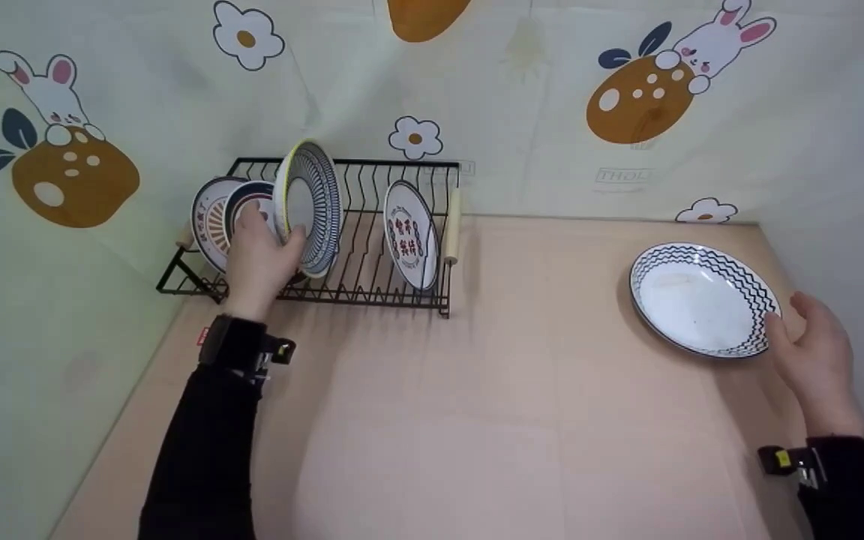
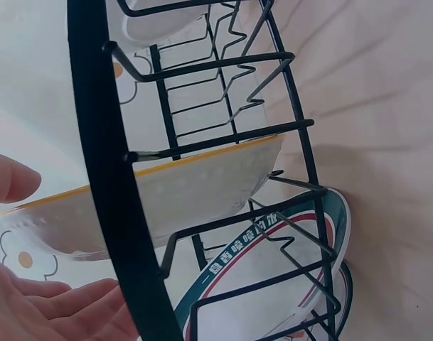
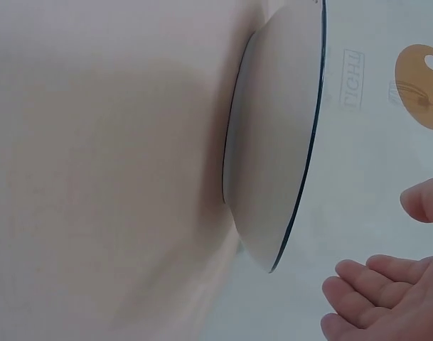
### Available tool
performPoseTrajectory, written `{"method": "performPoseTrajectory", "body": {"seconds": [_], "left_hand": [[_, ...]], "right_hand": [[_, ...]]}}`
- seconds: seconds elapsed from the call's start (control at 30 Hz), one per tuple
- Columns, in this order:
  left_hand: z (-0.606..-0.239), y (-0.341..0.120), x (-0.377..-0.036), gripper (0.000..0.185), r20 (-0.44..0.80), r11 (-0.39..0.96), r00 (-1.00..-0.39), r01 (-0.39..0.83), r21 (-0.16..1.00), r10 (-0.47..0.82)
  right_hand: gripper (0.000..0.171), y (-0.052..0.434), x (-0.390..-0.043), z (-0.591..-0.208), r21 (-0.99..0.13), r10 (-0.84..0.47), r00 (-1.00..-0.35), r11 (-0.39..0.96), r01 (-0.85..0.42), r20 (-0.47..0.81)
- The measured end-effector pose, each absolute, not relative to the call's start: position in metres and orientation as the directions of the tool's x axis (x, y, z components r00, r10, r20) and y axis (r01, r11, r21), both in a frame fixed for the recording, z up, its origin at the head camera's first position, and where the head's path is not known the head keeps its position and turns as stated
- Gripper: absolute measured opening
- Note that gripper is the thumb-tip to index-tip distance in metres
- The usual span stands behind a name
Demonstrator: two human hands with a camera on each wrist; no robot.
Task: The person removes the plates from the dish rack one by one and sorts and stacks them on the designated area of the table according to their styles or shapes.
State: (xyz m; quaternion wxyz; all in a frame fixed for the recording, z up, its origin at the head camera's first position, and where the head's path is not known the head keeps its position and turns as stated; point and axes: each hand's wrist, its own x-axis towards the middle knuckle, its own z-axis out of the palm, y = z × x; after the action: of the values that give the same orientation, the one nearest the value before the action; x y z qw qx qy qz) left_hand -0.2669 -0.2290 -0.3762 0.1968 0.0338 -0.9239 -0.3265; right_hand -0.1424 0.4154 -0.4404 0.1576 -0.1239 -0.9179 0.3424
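Left hand: our left hand (image 1: 259,259) holds the yellow-rimmed bowl (image 1: 310,206) upright by its rim, thumb curled over the edge, above the slots of the black dish rack (image 1: 372,289).
Right hand: our right hand (image 1: 814,352) lies relaxed, fingers (image 3: 358,284) loosely spread, just beside the zigzag plate (image 1: 702,298) on the surface (image 1: 477,420); it grips nothing.
Doing it well: we judge the bowl should stay upright and line up with a free gap between wires, clear of the two plates (image 1: 214,217) behind our hand.
Head view only: both hands and the lettered plate (image 1: 409,234) farther along the rack.
Left wrist view only: the bowl's pale dotted underside (image 2: 180,192) seen through the wires.
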Motion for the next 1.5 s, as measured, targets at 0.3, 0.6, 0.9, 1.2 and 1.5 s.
{"method": "performPoseTrajectory", "body": {"seconds": [0.3,0.6,0.9,1.2,1.5], "left_hand": [[-0.378,-0.229,-0.271,0.072,0.313,0.791,-0.931,0.045,0.610,-0.189],[-0.380,-0.227,-0.274,0.061,0.277,0.785,-0.942,0.026,0.619,-0.188],[-0.381,-0.221,-0.275,0.052,0.264,0.776,-0.940,-0.002,0.630,-0.217],[-0.381,-0.218,-0.276,0.045,0.243,0.781,-0.945,-0.020,0.624,-0.218],[-0.384,-0.218,-0.280,0.035,0.252,0.801,-0.941,-0.033,0.598,-0.227]], "right_hand": [[0.057,0.411,-0.144,-0.440,-0.629,0.302,-0.917,0.774,0.075,0.262],[0.057,0.405,-0.146,-0.440,-0.616,0.282,-0.922,0.785,0.063,0.266],[0.057,0.400,-0.149,-0.441,-0.628,0.250,-0.918,0.778,0.003,0.306],[0.058,0.393,-0.151,-0.441,-0.625,0.244,-0.926,0.781,0.011,0.288],[0.057,0.379,-0.155,-0.439,-0.608,0.226,-0.926,0.794,-0.004,0.302]]}}
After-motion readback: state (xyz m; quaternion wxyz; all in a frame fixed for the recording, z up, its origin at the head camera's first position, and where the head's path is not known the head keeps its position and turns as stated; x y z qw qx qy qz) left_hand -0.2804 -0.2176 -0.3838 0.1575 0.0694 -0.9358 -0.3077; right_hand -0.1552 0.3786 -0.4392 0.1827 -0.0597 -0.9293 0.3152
